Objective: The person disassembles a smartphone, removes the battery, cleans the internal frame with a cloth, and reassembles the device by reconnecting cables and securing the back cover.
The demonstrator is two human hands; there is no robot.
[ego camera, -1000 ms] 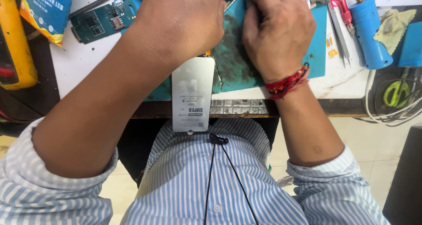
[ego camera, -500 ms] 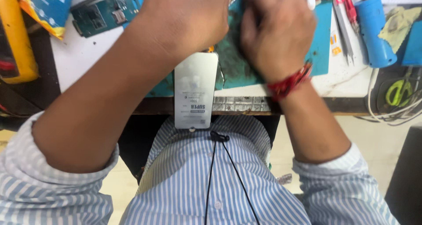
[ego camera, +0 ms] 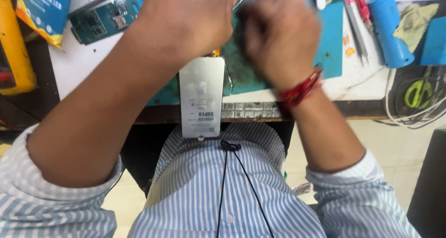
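Reaching under the left hand (ego camera: 186,22), the silver panel (ego camera: 202,96) runs lengthwise toward the body; the fisted right hand (ego camera: 281,36) sits beside it.

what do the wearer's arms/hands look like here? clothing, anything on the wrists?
Both arms wear a blue-and-white striped shirt, sleeves rolled up past the elbows, forearms bare. The left hand has no glove, and no ring or watch shows. The right hand is bare too, motion-blurred, with a red thread band wound around its wrist. A thin black cable with a small clip runs down the shirt front.
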